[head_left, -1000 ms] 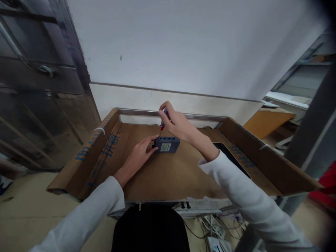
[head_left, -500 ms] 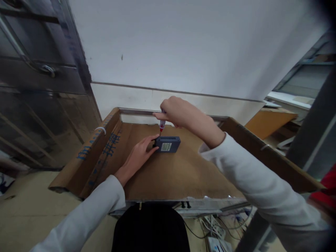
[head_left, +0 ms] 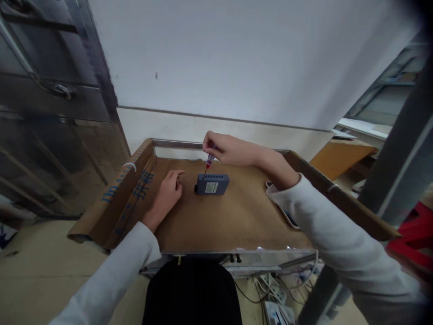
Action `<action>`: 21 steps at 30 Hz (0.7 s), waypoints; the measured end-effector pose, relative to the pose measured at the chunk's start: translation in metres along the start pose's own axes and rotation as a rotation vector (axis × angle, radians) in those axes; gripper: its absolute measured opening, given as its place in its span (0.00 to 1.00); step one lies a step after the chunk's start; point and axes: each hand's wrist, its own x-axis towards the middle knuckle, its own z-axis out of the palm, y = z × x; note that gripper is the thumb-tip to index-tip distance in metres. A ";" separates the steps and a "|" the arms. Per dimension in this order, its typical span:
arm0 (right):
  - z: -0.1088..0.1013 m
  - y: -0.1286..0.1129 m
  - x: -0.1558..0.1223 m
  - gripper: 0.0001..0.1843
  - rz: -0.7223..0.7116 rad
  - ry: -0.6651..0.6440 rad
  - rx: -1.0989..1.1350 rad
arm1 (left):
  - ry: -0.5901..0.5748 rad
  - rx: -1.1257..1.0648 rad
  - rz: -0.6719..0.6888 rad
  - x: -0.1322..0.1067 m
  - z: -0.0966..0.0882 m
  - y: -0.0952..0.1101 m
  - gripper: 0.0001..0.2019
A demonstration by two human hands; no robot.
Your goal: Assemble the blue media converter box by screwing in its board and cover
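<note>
A small dark grey-blue metal box (head_left: 221, 186) with a pale label and a row of vent slots stands on its edge on the cardboard. My right hand (head_left: 219, 146) grips a screwdriver (head_left: 209, 160) with a clear and red handle. The screwdriver's shaft slants down to the top left corner of the box; whether its tip sits in a screw is too small to tell. To the left of the box, my left hand (head_left: 169, 188) is off it, fingers loosely bent and apart, holding nothing.
Cardboard (head_left: 189, 225) lines the table, with raised side flaps. A phone (head_left: 287, 216) lies partly under my right sleeve. A white wall (head_left: 223, 67) rises behind, a metal door (head_left: 50, 99) at left. Power strips (head_left: 275, 289) and cables lie on the floor below.
My left hand has let go of the box and drawn back to the left. My right hand's fingers have shifted on the screwdriver, which tilts more. The phone has come into view.
</note>
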 end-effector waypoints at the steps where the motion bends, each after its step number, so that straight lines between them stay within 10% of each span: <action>1: 0.000 -0.002 0.000 0.03 0.001 0.020 -0.015 | -0.014 0.081 -0.021 0.000 0.002 -0.005 0.16; 12: 0.014 -0.018 0.014 0.28 0.122 0.250 -0.421 | -0.064 0.217 -0.047 0.003 0.006 -0.022 0.03; 18: 0.009 -0.011 0.007 0.05 0.046 0.055 -0.124 | -0.062 0.246 -0.005 0.001 0.005 -0.020 0.07; 21: 0.006 -0.005 0.007 0.09 0.000 -0.038 -0.001 | -0.067 0.222 -0.017 -0.001 0.004 -0.013 0.07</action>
